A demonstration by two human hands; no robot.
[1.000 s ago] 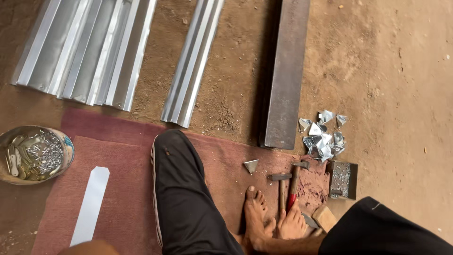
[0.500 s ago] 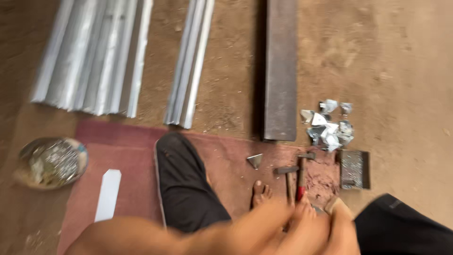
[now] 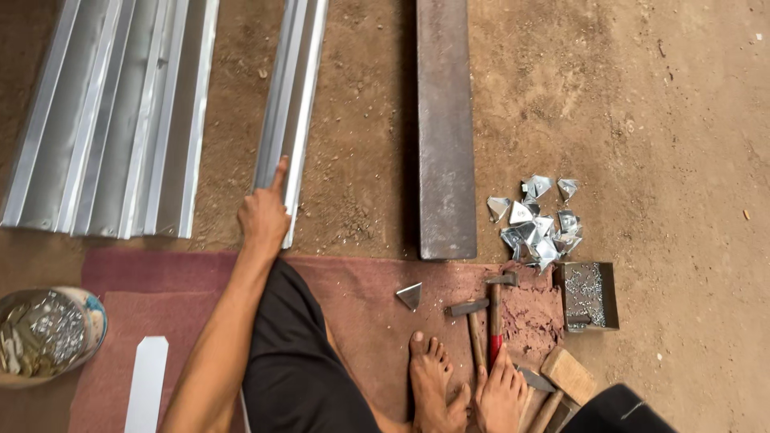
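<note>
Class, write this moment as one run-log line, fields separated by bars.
left hand: on narrow folded metal channel, finger pointing | right hand: out of view | nearby: two hammers, folded metal corner pieces

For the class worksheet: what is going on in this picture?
A person sits on a reddish mat on a dirt floor, the left hand reaching forward onto a narrow folded metal channel. The right hand is out of view. Wider metal sheets lie to the left and a dark steel bar to the right. Two hammers lie by the feet, near a pile of folded metal pieces.
</note>
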